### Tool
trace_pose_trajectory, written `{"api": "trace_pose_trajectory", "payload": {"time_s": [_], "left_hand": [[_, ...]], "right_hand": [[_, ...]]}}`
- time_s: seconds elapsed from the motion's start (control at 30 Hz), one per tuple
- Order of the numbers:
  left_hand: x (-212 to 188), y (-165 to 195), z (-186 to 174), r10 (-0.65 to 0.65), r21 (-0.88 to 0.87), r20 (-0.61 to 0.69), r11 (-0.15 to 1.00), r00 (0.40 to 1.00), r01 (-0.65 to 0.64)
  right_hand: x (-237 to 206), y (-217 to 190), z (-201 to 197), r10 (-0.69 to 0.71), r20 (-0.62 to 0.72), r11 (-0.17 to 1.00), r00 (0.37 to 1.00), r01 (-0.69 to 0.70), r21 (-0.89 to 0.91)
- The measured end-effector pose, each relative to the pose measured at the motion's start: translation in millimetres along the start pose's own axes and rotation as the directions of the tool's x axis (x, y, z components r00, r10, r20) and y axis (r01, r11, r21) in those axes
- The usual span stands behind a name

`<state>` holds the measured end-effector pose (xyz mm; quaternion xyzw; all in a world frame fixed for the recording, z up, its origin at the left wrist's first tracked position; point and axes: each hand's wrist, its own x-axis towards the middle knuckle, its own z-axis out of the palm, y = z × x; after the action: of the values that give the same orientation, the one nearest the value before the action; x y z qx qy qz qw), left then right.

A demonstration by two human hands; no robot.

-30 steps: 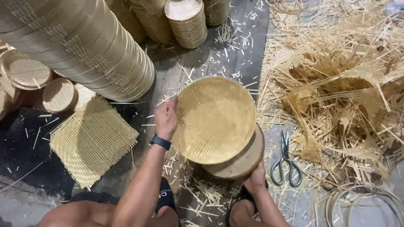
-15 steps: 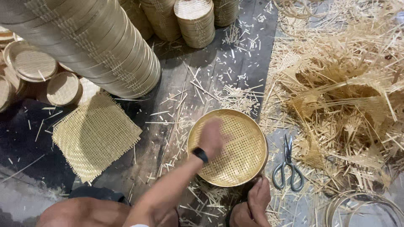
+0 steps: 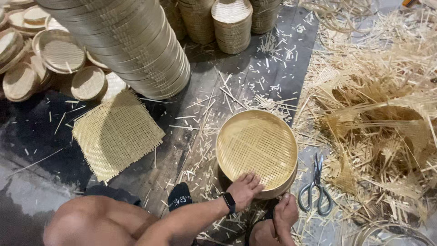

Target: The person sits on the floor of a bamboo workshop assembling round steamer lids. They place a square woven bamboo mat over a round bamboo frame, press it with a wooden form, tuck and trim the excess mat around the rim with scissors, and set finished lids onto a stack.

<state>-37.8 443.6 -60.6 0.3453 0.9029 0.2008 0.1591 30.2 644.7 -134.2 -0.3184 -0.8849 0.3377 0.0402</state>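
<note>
Left hand (image 3: 244,189) lies flat, fingers spread, on the round woven bamboo tray (image 3: 257,150) at its 6 o'clock rim, likely steadying it on the floor; right hand (image 3: 285,212) pinches the rim underneath. Scissors (image 3: 315,187) lie at 3 o'clock.

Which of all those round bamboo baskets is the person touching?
The wide, shallow woven tray by the scissors. The left hand presses its near rim and the right hand is at its edge. The other baskets sit stacked farther away, untouched.
</note>
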Motion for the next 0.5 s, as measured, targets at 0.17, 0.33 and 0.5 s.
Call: {"api": "trace_pose_trajectory", "payload": {"time_s": [0.17, 0.33, 0.5], "left_hand": [[-11.8, -24.8, -25.6, -0.029, 0.068, 0.051, 0.997, 0.998, 0.026], [-15.4, -38.8, -29.1, 0.085, 0.104, -0.011, 0.991, 0.996, -0.083], [-11.9, -43.3, -17.2, 0.151, 0.097, -0.140, 0.986, 0.978, -0.138]], "right_hand": [[2.4, -0.1, 3.1, -0.015, 0.001, 1.000, 1.000, 0.015, 0.001], [6.7, 1.2, 8.8, -0.081, -0.053, 0.994, 0.995, 0.077, -0.073], [9.6, 2.4, 12.1, -0.031, -0.031, 0.996, 0.999, 0.028, -0.089]]}}
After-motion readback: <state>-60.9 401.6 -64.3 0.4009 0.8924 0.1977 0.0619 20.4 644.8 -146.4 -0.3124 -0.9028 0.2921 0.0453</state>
